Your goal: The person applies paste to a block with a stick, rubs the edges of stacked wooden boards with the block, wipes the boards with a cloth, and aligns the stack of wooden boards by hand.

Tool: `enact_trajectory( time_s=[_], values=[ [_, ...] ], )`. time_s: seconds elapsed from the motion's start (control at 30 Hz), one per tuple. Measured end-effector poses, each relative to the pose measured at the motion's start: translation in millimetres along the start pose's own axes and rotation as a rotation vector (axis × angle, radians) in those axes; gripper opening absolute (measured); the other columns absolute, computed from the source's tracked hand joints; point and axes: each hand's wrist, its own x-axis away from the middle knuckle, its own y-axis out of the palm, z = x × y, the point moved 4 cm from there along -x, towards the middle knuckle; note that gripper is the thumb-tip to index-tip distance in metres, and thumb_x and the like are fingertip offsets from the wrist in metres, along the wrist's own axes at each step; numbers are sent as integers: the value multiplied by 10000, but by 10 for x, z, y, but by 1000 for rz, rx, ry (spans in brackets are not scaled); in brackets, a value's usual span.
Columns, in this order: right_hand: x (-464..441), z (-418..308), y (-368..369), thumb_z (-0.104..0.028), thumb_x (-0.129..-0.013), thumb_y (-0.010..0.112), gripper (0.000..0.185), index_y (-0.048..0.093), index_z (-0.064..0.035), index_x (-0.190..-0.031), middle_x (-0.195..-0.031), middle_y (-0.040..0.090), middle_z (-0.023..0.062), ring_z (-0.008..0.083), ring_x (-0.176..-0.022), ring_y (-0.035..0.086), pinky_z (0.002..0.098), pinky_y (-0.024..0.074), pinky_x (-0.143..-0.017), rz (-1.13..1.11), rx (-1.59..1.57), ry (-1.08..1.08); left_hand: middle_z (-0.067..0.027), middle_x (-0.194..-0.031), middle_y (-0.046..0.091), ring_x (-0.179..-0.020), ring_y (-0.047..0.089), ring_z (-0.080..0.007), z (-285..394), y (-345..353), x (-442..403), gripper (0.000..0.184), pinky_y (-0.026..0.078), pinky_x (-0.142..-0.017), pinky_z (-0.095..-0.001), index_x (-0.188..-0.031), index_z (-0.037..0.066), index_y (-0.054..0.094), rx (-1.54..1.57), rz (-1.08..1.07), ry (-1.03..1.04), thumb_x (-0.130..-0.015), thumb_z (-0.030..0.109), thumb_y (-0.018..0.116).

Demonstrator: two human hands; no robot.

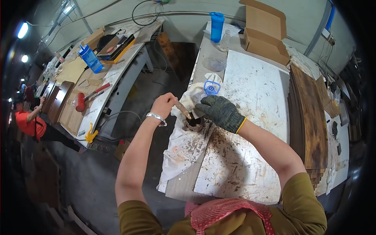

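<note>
My left hand (163, 105), bare and with a silver bracelet at the wrist, pinches a narrow brown-smeared strip, perhaps a spatula (183, 110). Its lower end points down at the mouth of a small stained pot (194, 126) with a dark inside. On my right hand (221, 112) is a dark knitted glove with a yellow cuff. Its fingers are bent against a pale cloth (190, 98) just above the pot. What lies under those fingertips is partly hidden. Beneath the pot spreads a white rag (184, 147) covered in brown specks.
A white board (250, 113) with brown stains covers the bench. Stacked wood planks (307, 121) stand at right, a cardboard box (266, 35) and blue bottle (216, 27) at the back. The left bench holds a red mallet (84, 101). A person (31, 121) in orange stands far left.
</note>
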Motion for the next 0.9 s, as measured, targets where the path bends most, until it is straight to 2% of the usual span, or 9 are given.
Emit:
enact_trajectory(
  time_s=[0.07, 0.2, 0.27, 0.33, 0.4, 0.43, 0.53, 0.63, 0.9],
  values=[
    [37, -27, -16, -130, -798, 544, 285, 578, -126, -1080, -927, 569, 104, 297, -855, 579, 403, 478, -721, 124, -12, -46, -76, -667, 572, -596, 536, -147, 13, 77, 8, 235, 439, -597, -317, -811, 13, 583, 39, -49, -30, -863, 240, 552],
    [119, 32, 28, -171, -823, 530, 354, 536, -144, -1176, -1038, 559, 138, 311, -965, 569, 409, 469, -797, -152, 6, 91, -77, -665, 570, -604, 538, -152, -22, 84, 23, 233, 438, -598, -308, -823, -1, 581, -36, -21, 0, -864, 228, 555],
    [241, 60, 12, -214, -874, 520, 354, 536, -140, -1220, -1096, 560, 167, 331, -1003, 557, 397, 467, -835, -169, -153, 416, -59, -631, 550, -582, 523, -133, -78, 48, 74, 232, 422, -567, -295, -811, -10, 576, -15, 27, 18, -863, 216, 565],
    [373, 41, 70, -276, -916, 511, 363, 542, -104, -1235, -1136, 581, 139, 288, -1014, 570, 368, 459, -875, -63, -363, 471, -49, -596, 534, -546, 503, -114, -112, 10, 159, 231, 399, -530, -286, -809, -19, 575, 95, 91, -44, -860, 206, 576],
    [579, 23, 325, -301, -932, 503, 369, 561, -76, -1218, -1139, 600, 77, 215, -1016, 576, 330, 462, -874, -69, -1410, 912, -15, -563, 508, -509, 462, -78, -170, 50, 258, 229, 359, -477, -258, -774, 0, 575, 192, 139, -40, -867, 208, 580],
    [635, -62, 411, -288, -936, 506, 349, 566, -57, -1189, -1118, 598, 37, 152, -988, 579, 316, 485, -841, -45, -1712, 991, 3, -569, 502, -505, 445, -62, -202, 64, 324, 226, 346, -464, -239, -755, 18, 572, 318, 178, -129, -873, 211, 576],
    [662, -377, 393, -243, -939, 500, 306, 533, -30, -1156, -1087, 605, 94, 182, -919, 615, 321, 524, -800, 33, -2179, 1171, 48, -595, 472, -498, 421, -31, -313, 223, 497, 232, 330, -435, -189, -690, 116, 511, 544, 246, -254, -891, 215, 569],
    [617, -549, 392, -285, -947, 477, 305, 545, -47, -1124, -968, 627, 88, 205, -820, 644, 305, 562, -664, 159, -2345, 1228, 41, -616, 478, -496, 430, -35, -389, 416, 655, 202, 320, -404, -178, -740, 117, 507, 847, 344, -344, -905, 224, 558],
    [527, -681, 464, -265, -967, 426, 316, 512, -38, -1170, -1023, 612, 111, 226, -866, 641, 340, 580, -744, 300, -2606, 1028, 35, -594, 438, -489, 381, -44, -351, 859, 918, 241, 304, -419, -204, -722, 96, 479, 973, 520, -394, -925, 210, 539]
  ],
)
